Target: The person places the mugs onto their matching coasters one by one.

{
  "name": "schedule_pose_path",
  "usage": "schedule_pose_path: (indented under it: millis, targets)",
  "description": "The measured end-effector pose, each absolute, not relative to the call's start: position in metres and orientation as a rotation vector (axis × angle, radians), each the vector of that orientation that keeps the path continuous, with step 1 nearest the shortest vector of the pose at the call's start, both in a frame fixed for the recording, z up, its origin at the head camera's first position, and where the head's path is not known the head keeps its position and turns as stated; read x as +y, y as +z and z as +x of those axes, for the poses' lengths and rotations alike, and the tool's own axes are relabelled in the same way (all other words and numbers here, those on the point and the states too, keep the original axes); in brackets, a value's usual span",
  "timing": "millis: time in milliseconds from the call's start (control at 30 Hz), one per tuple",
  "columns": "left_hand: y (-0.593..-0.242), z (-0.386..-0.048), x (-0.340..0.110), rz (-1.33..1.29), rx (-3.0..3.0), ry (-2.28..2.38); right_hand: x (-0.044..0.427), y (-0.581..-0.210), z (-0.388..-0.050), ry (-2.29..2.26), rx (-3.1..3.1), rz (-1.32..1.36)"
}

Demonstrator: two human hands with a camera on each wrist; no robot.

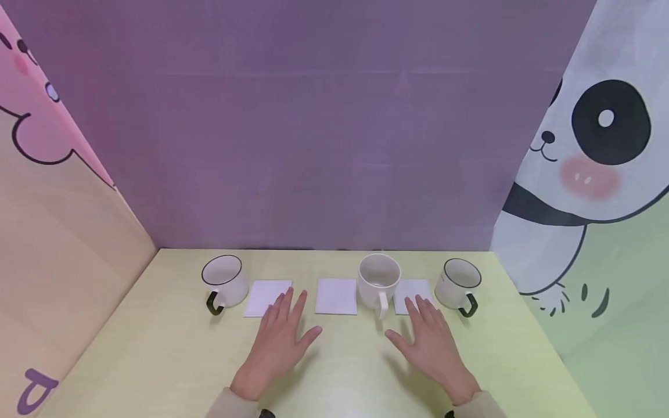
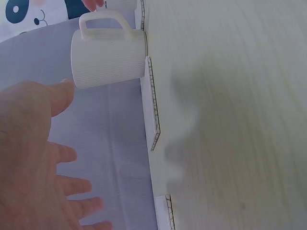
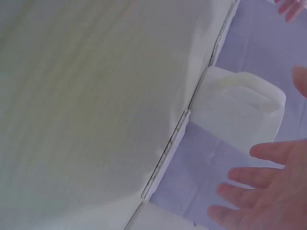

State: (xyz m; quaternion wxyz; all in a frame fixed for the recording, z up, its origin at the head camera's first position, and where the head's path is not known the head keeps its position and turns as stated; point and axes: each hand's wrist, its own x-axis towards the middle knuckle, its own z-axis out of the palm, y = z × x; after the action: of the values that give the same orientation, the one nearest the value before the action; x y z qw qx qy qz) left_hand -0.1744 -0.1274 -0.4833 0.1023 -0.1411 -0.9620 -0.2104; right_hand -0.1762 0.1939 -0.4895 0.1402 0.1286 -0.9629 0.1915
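Both hands hover over the table with their fingers spread and nothing in them. My left hand (image 1: pixel 279 342) is just in front of a white square pad (image 1: pixel 263 297), its fingertips overlapping that pad in the head view. My right hand (image 1: pixel 431 345) is in front of another square pad (image 1: pixel 405 296), near a plain white mug (image 1: pixel 370 296). This mug stands upright between the right pad and the middle square pad (image 1: pixel 336 296), handle toward me. Fine ribs show on the white mug (image 2: pixel 109 57) in the left wrist view.
A white mug with black rim and handle (image 1: pixel 235 288) stands at the row's left end. A similar black-rimmed mug (image 1: pixel 447 294) stands at the right end. The pale wooden table (image 1: pixel 345 371) meets a purple backdrop (image 1: pixel 334 145) behind, with printed panels at both sides.
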Motion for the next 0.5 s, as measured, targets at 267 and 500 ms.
schedule_pose_path:
  millis: [267, 500]
  targets:
    - [-0.486, -0.183, -0.129, -0.484, -2.731, -0.707, 0.182, -0.483, -0.185, 0.687, -2.653, 0.369]
    - [-0.486, -0.187, -0.131, -0.464, -2.707, -0.792, 0.171, -0.477, -0.19, 0.929, -2.633, 0.317]
